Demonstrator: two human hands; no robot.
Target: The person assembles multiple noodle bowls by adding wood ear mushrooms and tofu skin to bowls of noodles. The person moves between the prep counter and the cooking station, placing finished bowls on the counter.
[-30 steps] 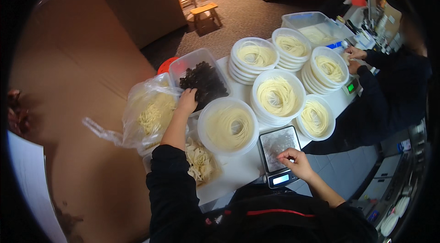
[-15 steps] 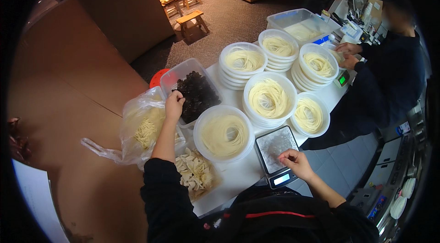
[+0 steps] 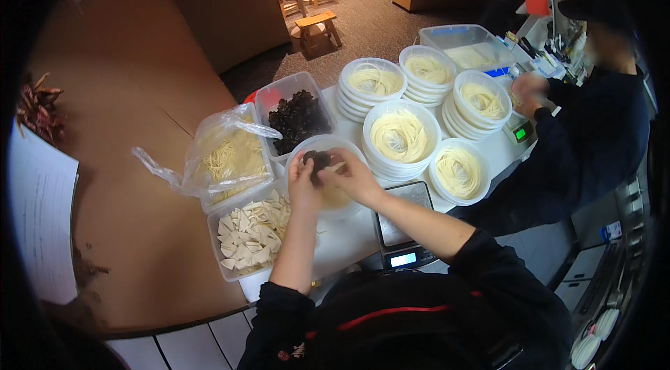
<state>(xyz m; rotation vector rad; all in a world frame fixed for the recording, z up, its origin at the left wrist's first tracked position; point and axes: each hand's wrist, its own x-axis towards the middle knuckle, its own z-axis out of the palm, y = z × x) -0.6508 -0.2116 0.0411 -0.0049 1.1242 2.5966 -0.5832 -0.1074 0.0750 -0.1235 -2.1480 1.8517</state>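
Over a round clear plastic bowl (image 3: 342,211), my left hand (image 3: 303,185) grips a dark clump of wood ear mushroom (image 3: 319,159). My right hand (image 3: 356,180) reaches across from the right, its fingers closed on the clump's other side. Pale strands in the bowl are partly hidden beneath my hands. Beyond it, a rectangular tub holds more dark wood ear pieces (image 3: 300,119). Just right of the bowl, below my right forearm, lies a digital scale (image 3: 402,220) with a lit display.
Stacked round tubs with coiled noodles (image 3: 400,136) fill the table's right half. At left are a plastic bag of yellowish shreds (image 3: 230,159) and a bin of white flat pieces (image 3: 251,234). A co-worker (image 3: 593,115) stands at right beside another scale (image 3: 520,131).
My left hand has come from the wood ear tub to above the bowl, carrying a dark clump. My right hand has moved left from the scale to meet it. The view has shifted.
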